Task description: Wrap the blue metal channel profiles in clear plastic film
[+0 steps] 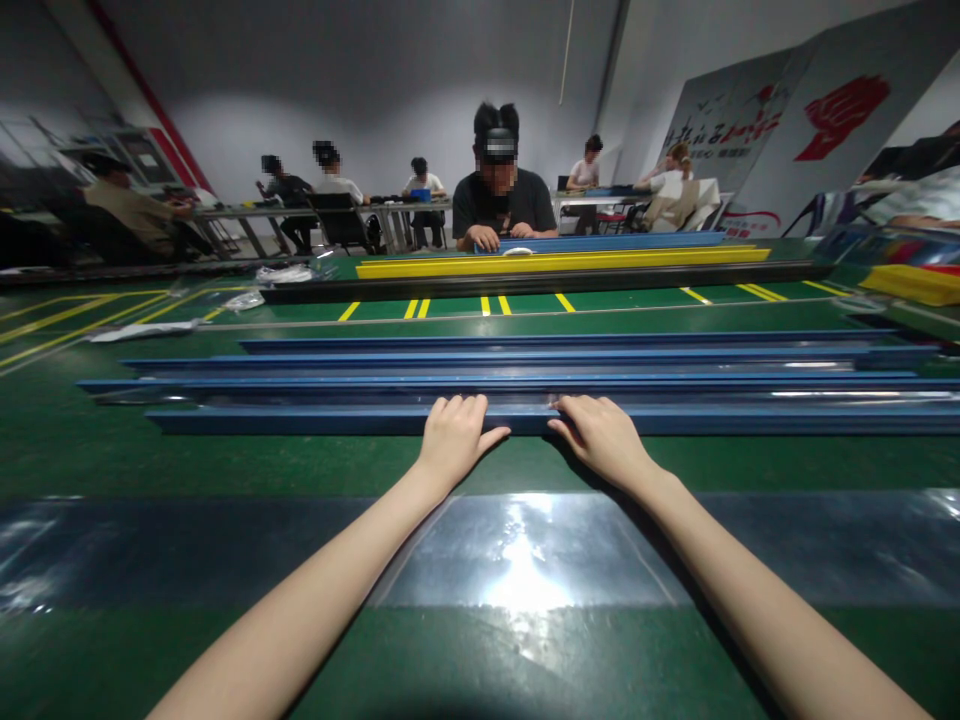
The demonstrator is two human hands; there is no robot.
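Note:
Several long blue strips lie side by side across the green table [300,465]. On the nearest blue strip [285,422] rest both of my hands. My left hand [456,432] curls its fingers over the strip's top, with the thumb along its near side. A short gap to the right, my right hand [600,432] grips the same strip in the same way. Clear film shows between the strips. Closer to me, a wide transparent sheet [525,550] lies flat beneath my forearms and reflects the light.
Beyond the blue strips lie a black strip [450,286] and a yellow strip [562,262]. A person [502,195] sits opposite, hands at another blue strip. Crumpled plastic [281,274] is at the far left, yellow pieces [915,284] at the right. Other people sit farther back.

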